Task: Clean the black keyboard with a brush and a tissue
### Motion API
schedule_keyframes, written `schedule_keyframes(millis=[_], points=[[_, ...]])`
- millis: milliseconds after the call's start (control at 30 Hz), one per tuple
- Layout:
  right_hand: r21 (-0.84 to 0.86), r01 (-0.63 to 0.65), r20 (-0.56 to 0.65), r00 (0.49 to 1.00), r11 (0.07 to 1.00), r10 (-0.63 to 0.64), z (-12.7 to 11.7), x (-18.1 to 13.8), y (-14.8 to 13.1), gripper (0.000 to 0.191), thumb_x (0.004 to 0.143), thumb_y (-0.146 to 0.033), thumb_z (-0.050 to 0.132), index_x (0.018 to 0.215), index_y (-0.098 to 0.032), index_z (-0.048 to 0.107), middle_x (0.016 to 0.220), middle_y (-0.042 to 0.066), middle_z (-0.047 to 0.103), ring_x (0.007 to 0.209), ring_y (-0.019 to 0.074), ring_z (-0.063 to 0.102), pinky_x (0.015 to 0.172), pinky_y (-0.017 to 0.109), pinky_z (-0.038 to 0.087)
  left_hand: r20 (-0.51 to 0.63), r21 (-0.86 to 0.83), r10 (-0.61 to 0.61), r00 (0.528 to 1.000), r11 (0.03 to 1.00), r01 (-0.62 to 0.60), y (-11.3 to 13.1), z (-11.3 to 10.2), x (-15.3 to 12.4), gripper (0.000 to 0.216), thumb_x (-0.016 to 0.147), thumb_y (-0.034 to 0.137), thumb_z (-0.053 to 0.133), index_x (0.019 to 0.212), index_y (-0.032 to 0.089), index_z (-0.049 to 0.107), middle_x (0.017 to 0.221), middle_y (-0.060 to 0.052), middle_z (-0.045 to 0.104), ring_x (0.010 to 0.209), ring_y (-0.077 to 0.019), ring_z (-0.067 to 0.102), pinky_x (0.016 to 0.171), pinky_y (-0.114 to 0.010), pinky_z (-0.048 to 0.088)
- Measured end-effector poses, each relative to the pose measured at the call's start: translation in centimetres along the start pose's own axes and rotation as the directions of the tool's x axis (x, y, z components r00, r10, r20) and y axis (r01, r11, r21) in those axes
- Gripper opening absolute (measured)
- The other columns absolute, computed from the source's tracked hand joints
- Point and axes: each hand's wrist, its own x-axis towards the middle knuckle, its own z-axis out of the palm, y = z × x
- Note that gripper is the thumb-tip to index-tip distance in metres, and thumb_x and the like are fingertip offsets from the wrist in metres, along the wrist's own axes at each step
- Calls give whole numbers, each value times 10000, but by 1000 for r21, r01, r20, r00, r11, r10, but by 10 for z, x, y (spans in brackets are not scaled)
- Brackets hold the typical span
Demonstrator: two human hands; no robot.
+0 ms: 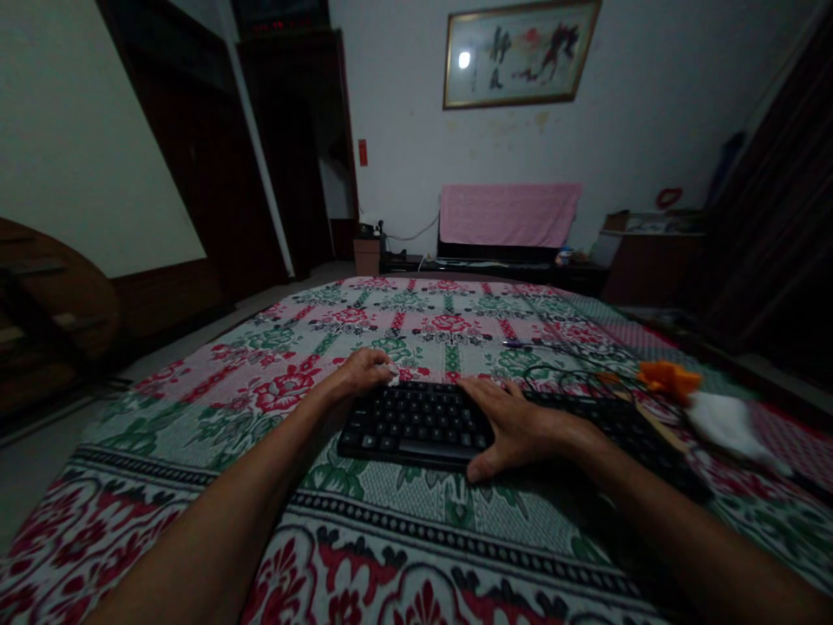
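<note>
A black keyboard [416, 425] lies flat on the patterned tablecloth in front of me. My right hand [508, 421] spans its right part, with the fingers over the far edge and the thumb at the near edge. At the upper left corner of the keyboard, my left hand [366, 371] is closed, fingers bent together. A small white piece [392, 373], perhaps tissue or cloth, shows at its fingertips; most of it is hidden. The keyboard's right end and number keys [586, 406] extend out beyond my right hand.
An orange cloth-like thing [670, 379] and a white bundle [729, 425] lie to the right. Dark cable [560, 375] loops behind the keyboard, near a thin pen-like item [521, 344]. A pink cloth [511, 214] covers a screen by the far wall.
</note>
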Motion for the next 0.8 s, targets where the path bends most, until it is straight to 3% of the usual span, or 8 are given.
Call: schedule_keyframes(millis=[200,367,433,633,800], points=[[28,-18,-1,1000,999,18,0,-1,-4,1334,469,-754,663,1465,-119,43,1520,176,88,1381,385,25,1106,541,-82,-29,-151,-64,998,987,58,11,3,-12,200,618,341,603,696,158,593,490,42,474,440,-97,417,446,-218,280],[21,1,-10,1000,1000,0,5,2,4,1343,471,-752,663,1463,-107,26,1514,198,88,1380,389,41,1102,553,-75,197,-149,-19,980,988,49,20,-2,-17,236,567,321,670,723,151,622,581,26,559,508,-104,487,486,-214,329],[14,14,-14,1000,1000,-14,7,4,8,1329,484,-743,665,1463,-115,23,1516,192,85,1380,385,48,1102,561,-64,231,-107,-24,973,993,50,20,-2,-14,237,576,328,663,731,154,622,586,30,565,512,-105,491,483,-211,328],[20,39,-49,998,999,-38,9,6,11,1298,478,-721,685,1463,-154,57,1512,183,123,1377,387,82,1089,589,-55,105,28,19,994,999,-22,16,7,-6,183,596,297,618,712,156,623,553,45,534,501,-94,457,468,-200,302],[28,5,-19,1000,1000,-5,5,4,6,1315,469,-726,688,1462,-125,71,1510,195,122,1378,389,65,1109,557,-35,15,-128,-80,997,988,81,21,7,-12,211,567,307,646,691,145,595,528,40,510,472,-93,444,454,-206,296]])
